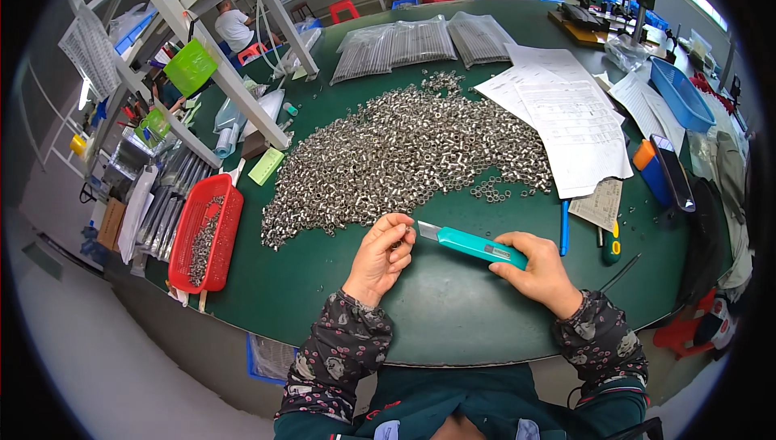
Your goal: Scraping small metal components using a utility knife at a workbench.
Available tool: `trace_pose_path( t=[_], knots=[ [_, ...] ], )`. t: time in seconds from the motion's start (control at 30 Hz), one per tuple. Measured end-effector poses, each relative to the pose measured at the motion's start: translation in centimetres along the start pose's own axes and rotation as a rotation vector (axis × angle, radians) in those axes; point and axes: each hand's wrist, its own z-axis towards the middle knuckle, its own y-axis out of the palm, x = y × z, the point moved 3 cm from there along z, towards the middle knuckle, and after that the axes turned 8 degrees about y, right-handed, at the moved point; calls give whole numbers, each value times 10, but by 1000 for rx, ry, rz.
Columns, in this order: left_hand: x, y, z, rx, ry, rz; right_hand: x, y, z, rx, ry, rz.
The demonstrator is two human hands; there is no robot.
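Teal utility knife (pixel 473 244) sits in my right hand (pixel 540 270), fingers wrapped around its handle, blade tip aimed at the small metal piece (pixel 408 231) my left hand (pixel 381 256) pinches between thumb and fingertips just above the green bench (pixel 453 311). I judge I'm trimming that piece; next comes steady, careful blade contact. Beyond lies the heap of metal sleeves (pixel 404 157), a red tray (pixel 206 234) to the left, papers (pixel 566 117) to the right; nothing blocks my hands.

Teal utility knife (pixel 473 244) w/ silver blade; silver metal bits (pixel 404 153); red tray (pixel 207 234); dark green table (pixel 453 303); floral dark sleeves (pixel 339 355); blue basket (pixel 681 94).
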Motion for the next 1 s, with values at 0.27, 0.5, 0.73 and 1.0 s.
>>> trace_pose_path(
  t=[0.27,0.5,0.73,1.0],
  knots=[
    [0,-2,1,2,15,77,1,1,1,-39,26,31],
    [-1,1,0,30,4,63,0,1,0,-70,25,47],
    [-2,-1,1,20,50,158,-1,1,-1,-133,115,110],
    [-1,6,-2,41,119,376,-1,2,-5,26,13,-12]
  ],
)
